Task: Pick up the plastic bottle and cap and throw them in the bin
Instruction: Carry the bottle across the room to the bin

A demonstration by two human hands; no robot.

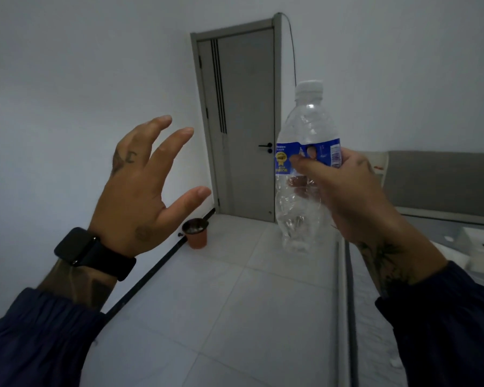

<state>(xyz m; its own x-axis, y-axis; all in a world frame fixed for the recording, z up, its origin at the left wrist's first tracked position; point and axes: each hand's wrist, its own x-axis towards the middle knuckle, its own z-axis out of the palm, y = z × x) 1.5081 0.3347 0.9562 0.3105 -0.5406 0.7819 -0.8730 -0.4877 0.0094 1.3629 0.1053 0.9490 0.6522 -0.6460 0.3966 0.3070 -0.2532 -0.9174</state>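
A clear, empty plastic bottle (305,129) with a blue label stands upright in the air, a white cap (309,87) on its neck. My right hand (344,191) grips it around the middle, at the label. My left hand (146,188) is raised to the left of the bottle, fingers spread, holding nothing and not touching it. A small orange bin (196,238) with a dark liner stands on the floor against the left wall, beyond and between my hands.
A closed grey door (243,121) is at the far end of the tiled floor (221,317). A bed with a grey headboard (442,182) runs along the right side. A black strip lies along the base of the left wall.
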